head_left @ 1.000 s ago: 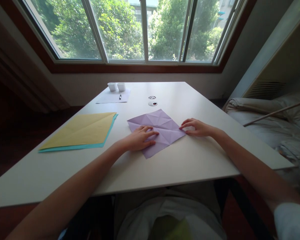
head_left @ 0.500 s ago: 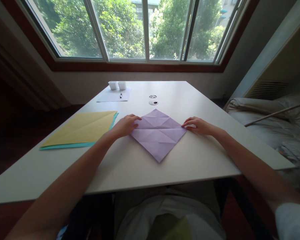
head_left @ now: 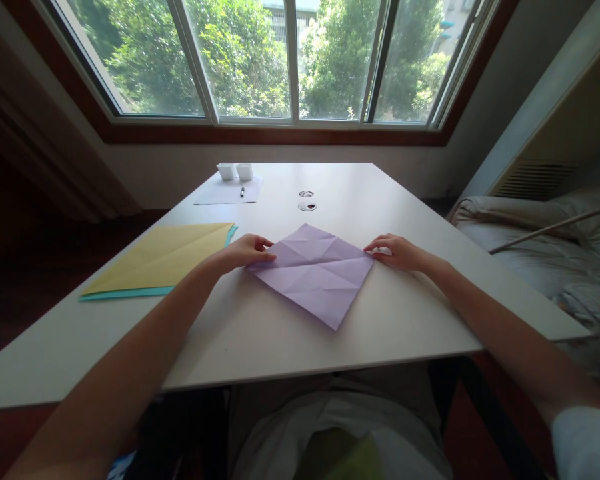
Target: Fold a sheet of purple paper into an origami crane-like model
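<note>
A thin square sheet of pale purple paper, crossed with creases (head_left: 313,277), lies turned like a diamond on the smooth white table (head_left: 410,320), between the person's two bare hands. From where I stand, the left hand (head_left: 249,252) has the far-left edge in a narrow pinch, thumb on top of the paper near the left corner; that corner pokes out on the near side of the hand. How far the fingers reach underneath I cannot tell. The right hand (head_left: 397,253) pinches the right corner with thumb and fingertips drawn close, the rest of that hand lying outside the sheet. Most of the paper spreads out between the two grips, one corner aimed toward the person's body, the opposite one toward the window (head_left: 250,60). Just beyond the left wrist, a large yellow paper sheet (head_left: 163,257) rests over a turquoise paper sheet (head_left: 127,293).
</note>
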The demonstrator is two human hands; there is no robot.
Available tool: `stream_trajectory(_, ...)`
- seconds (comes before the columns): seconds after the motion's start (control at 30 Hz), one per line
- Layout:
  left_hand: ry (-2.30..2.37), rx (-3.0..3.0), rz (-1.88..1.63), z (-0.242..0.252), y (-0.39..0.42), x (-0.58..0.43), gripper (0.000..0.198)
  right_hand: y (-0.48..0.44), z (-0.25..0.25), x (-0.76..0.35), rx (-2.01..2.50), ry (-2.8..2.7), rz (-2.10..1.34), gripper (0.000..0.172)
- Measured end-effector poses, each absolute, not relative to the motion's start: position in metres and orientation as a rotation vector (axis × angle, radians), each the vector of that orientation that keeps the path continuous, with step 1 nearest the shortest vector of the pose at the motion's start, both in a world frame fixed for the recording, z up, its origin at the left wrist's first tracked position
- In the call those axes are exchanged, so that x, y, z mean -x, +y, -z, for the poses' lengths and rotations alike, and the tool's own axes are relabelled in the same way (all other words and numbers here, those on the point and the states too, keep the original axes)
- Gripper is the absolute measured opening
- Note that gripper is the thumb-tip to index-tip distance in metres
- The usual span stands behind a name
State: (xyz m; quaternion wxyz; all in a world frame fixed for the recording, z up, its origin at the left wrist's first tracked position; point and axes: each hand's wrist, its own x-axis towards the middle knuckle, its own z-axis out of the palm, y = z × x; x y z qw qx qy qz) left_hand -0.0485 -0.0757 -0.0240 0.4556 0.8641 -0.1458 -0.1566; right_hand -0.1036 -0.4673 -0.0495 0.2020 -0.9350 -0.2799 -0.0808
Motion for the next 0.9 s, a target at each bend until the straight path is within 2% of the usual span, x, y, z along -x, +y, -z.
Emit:
stream_trajectory(0.2,-0.372,-2.062,0.353,0.028,-0.08,0.05,0.027,-0.466,0.047,0.105,2.631,-0.661,0.191,0.027)
stream_trajectory(0.7,-0.482,-2.087,0.338,0.037,-0.078,0.042,0.032,-0.471,0.045,0.105,2.611,-0.571,0.136,0.022)
stream_trajectory(0.9,-0.7,-2.25,0.439,0.028,-0.071,0.04,0.036,-0.472,0.045,0.105,2.627,-0.583,0.164,0.021)
